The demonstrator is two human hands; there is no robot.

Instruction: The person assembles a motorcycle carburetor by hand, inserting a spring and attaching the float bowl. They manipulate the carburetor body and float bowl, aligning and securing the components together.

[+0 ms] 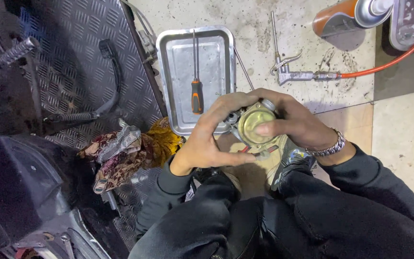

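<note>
Both my hands hold a small metal carburettor [254, 125] with a round brass-coloured bowl facing up, over the near edge of a steel tray. My left hand [208, 139] cups it from the left, thumb stretched under it. My right hand [295, 122], with a metal bracelet on the wrist, grips it from the right, fingers across the bowl. A small red-and-white piece [259, 152] shows just below the part.
The steel tray [178, 72] holds an orange-and-black screwdriver [196, 93]. An air blow gun [288, 72] on an orange hose [394, 60] lies on the concrete, an orange spray can [346, 17] beyond it. A patterned rag [128, 153] lies on a checker-plate ramp [77, 62]; a dark scooter body [20, 182] is at left.
</note>
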